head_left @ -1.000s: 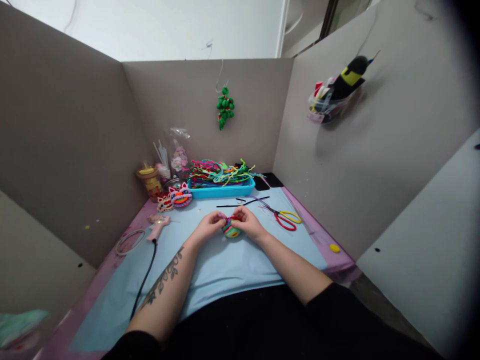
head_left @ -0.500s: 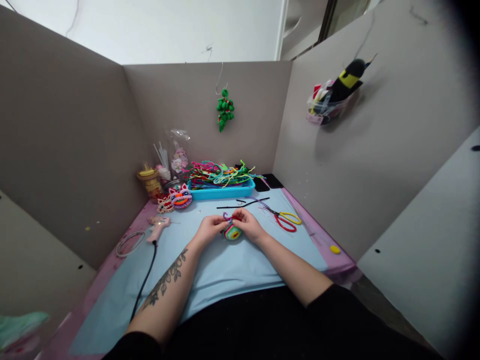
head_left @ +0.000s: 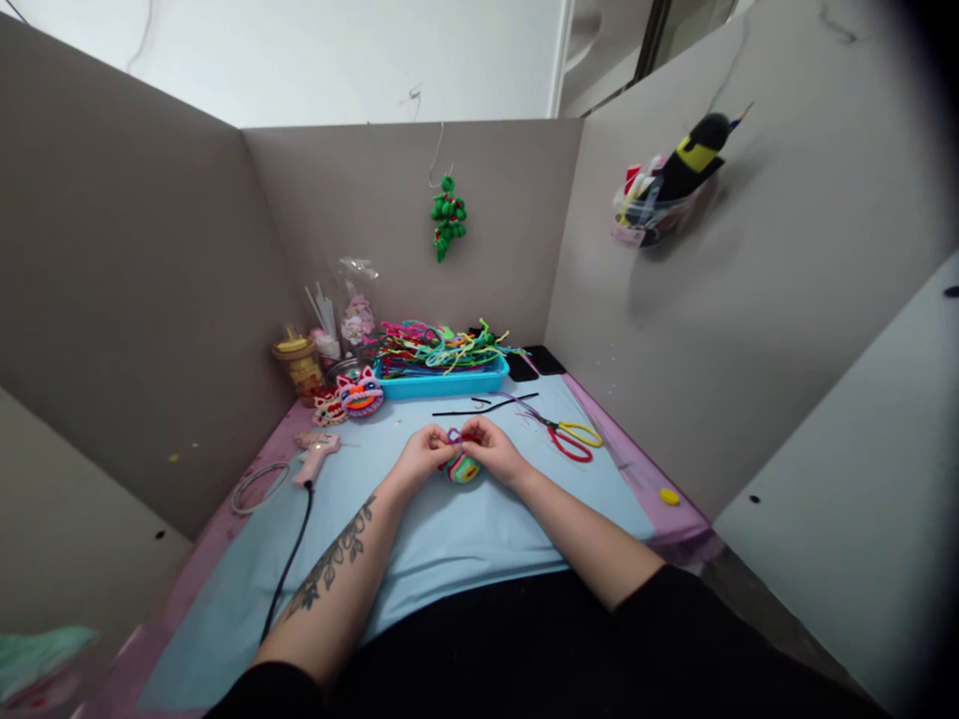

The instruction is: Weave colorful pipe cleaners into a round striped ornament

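Between my two hands is a small round craft piece [head_left: 462, 468] made of coloured pipe cleaners, with green, pink and yellow rings. A purple pipe cleaner [head_left: 454, 435] curls up from its top. My left hand [head_left: 424, 454] pinches the upper left of the piece with thumb and forefinger. On the other side my right hand [head_left: 494, 449] is closed on its upper right, where a bit of red shows at the fingertips. The fingers cover much of the top. Black pipe cleaner lengths [head_left: 479, 407] lie just beyond my hands.
Scissors [head_left: 573, 439] with red and yellow handles lie to the right. A pink glue gun [head_left: 318, 456] with a black cord is at left. Behind stand a blue tray [head_left: 442, 383] heaped with pipe cleaners and a finished lion-like head [head_left: 361, 393]. Grey partitions [head_left: 420, 290] enclose the table.
The purple pipe cleaner at the top has shifted slightly and looks more closed into a loop. My left hand has turned a little; both hands keep their hold.
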`<state>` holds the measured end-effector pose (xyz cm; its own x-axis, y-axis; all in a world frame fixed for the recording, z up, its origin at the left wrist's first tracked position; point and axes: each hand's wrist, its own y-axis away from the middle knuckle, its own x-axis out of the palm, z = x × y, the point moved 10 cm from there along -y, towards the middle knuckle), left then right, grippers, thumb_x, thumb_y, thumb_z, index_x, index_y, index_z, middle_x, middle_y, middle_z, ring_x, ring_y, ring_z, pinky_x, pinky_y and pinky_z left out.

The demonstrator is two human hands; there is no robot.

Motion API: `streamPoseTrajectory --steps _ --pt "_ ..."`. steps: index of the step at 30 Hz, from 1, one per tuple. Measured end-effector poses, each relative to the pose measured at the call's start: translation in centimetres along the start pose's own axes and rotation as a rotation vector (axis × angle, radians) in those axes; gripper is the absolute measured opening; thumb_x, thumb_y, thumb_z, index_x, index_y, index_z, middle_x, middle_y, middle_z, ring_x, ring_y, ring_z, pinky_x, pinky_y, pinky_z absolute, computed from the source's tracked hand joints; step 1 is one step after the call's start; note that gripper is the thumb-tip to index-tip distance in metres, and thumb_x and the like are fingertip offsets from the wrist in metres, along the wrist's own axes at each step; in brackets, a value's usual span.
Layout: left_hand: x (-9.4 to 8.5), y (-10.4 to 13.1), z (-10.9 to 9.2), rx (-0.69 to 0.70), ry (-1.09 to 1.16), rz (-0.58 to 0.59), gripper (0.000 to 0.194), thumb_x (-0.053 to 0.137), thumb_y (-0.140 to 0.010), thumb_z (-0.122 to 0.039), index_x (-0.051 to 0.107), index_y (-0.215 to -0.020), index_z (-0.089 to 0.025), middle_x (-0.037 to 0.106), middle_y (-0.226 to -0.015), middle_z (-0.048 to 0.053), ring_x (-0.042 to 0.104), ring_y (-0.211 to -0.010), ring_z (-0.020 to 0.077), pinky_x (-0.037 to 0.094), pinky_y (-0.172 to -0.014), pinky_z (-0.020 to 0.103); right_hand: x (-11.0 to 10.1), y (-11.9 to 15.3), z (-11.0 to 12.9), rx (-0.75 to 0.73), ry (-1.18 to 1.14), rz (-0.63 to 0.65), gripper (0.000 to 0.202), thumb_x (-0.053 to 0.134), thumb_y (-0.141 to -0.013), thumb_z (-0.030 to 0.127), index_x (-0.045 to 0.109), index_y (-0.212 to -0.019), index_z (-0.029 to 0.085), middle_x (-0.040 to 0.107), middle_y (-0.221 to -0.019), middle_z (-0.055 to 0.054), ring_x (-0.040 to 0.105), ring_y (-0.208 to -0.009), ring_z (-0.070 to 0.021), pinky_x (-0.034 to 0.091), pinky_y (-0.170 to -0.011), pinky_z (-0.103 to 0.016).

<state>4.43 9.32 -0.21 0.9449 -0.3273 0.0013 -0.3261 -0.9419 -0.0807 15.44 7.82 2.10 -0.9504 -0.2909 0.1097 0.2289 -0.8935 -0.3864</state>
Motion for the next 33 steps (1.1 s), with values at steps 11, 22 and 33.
streamPoseTrajectory --steps 11,22,33 --pt "0.7 0.4 -1.7 0.105 -0.103 0.033 0.033 0.071 -0.066 -0.04 0.055 -0.08 -0.015 0.056 -0.061 -0.003 0.049 -0.051 0.0088 0.037 -0.052 0.021 -0.6 -0.1 -0.4 0.073 -0.084 -0.063 0.022 0.069 -0.064 0.022 0.052 -0.076 0.019 0.054 -0.068 0.005 0.052 -0.063 -0.0107 0.038 -0.064 -0.024" --pt "-1.3 1.2 -5.4 0.363 -0.313 -0.148 0.023 0.069 -0.065 -0.034 0.058 -0.057 -0.016 0.056 -0.074 0.003 0.054 -0.075 0.0156 0.042 -0.074 0.028 0.2 0.0 -0.7 0.136 -0.17 -0.02 0.028 0.075 -0.061 0.026 0.054 -0.079 0.02 0.057 -0.068 0.004 0.053 -0.06 -0.01 0.039 -0.061 -0.023" --pt "-0.7 1.0 -5.1 0.314 -0.226 -0.059 0.024 0.072 -0.065 -0.035 0.06 -0.058 -0.015 0.055 -0.075 0.003 0.053 -0.075 0.016 0.042 -0.071 0.028 -0.4 -0.1 -1.4 0.186 -0.254 -0.072 0.038 0.078 -0.056 0.026 0.05 -0.081 0.02 0.059 -0.062 0.005 0.054 -0.052 -0.0095 0.041 -0.054 -0.022"
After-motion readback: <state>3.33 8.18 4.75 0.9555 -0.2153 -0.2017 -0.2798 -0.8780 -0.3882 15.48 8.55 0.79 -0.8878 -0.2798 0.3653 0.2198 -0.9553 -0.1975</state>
